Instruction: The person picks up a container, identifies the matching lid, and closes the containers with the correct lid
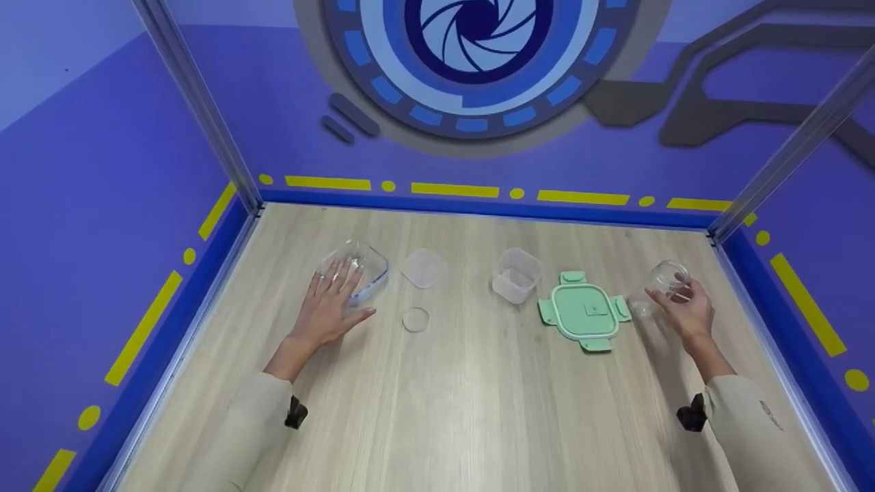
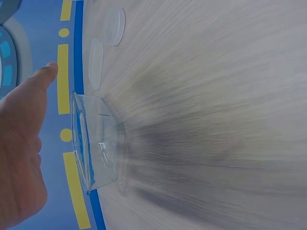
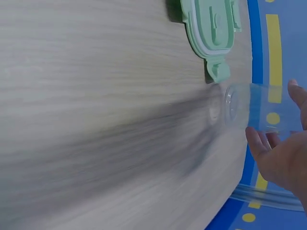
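A clear glass food container (image 1: 371, 288) with a rounded square rim stands at the left of the table. My left hand (image 1: 327, 307) lies over its near left part, palm down and fingers extended; whether they touch the rim cannot be made out. At the right, my right hand (image 1: 689, 314) grips a clear cylindrical cup (image 1: 664, 275) between thumb and fingers. In the right wrist view, the cup's round base (image 3: 232, 105) appears just above the tabletop. Left of the cup lies a light green snap-on lid (image 1: 584, 311) with flaps on its sides.
A translucent square tub (image 1: 517, 275) stands near the middle. Left of it lie a translucent square lid (image 1: 424, 268) and a small round clear lid (image 1: 415, 320). Blue panels (image 1: 205, 287) with metal posts border the wooden table (image 1: 465, 410).
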`<action>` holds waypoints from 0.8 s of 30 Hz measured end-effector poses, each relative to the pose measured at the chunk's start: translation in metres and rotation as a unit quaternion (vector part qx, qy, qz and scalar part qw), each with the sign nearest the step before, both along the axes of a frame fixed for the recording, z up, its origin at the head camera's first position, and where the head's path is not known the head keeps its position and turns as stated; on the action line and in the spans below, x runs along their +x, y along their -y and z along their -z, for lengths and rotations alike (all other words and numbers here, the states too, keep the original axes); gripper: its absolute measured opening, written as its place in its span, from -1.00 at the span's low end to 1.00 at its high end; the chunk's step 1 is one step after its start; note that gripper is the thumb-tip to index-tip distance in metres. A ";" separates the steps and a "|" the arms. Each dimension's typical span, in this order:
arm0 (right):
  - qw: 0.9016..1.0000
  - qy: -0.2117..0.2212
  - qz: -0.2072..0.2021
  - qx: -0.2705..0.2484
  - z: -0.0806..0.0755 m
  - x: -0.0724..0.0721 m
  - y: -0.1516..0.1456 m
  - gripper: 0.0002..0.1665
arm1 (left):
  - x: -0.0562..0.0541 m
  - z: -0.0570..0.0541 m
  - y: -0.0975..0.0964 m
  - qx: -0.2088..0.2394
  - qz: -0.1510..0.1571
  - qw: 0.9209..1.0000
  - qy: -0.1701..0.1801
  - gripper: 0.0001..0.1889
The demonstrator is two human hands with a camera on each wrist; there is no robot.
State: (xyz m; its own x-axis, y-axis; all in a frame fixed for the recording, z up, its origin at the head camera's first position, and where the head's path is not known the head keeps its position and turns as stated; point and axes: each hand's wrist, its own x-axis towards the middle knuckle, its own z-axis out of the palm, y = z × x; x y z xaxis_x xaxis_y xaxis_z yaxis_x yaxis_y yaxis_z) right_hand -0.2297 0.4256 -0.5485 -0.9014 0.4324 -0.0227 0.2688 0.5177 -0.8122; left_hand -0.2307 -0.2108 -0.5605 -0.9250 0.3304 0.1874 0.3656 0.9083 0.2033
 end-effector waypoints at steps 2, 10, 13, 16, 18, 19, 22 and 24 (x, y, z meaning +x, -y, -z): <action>1.000 -0.003 -0.009 0.003 -0.004 0.001 0.002 -0.14 | 0.000 0.000 -0.001 0.000 -0.001 1.000 0.005 -0.10; 0.997 -0.024 -0.067 0.009 -0.019 0.005 0.022 -0.11 | 0.000 -0.003 -0.002 -0.008 -0.004 1.000 0.013 -0.09; 0.994 -0.030 -0.102 0.005 -0.025 0.005 0.033 -0.09 | 0.002 -0.003 -0.003 -0.002 -0.004 1.000 0.005 -0.10; 0.991 -0.032 -0.133 -0.001 -0.028 0.006 0.046 -0.09 | 0.003 -0.001 -0.003 0.004 -0.004 1.000 0.003 -0.12; 0.988 -0.032 -0.153 -0.008 -0.030 0.005 0.056 -0.11 | 0.004 0.000 -0.004 0.001 -0.005 1.000 0.004 -0.12; 0.986 -0.031 -0.162 -0.013 -0.031 0.005 0.061 -0.11 | 0.004 0.000 -0.005 0.000 -0.005 1.000 0.006 -0.12; 0.981 -0.032 -0.191 -0.024 -0.031 0.005 0.077 -0.15 | 0.005 0.002 -0.007 0.002 -0.004 1.000 0.004 -0.14; 0.977 -0.032 -0.211 -0.028 -0.031 0.006 0.088 -0.16 | 0.005 0.002 -0.007 0.003 -0.004 1.000 -0.001 -0.14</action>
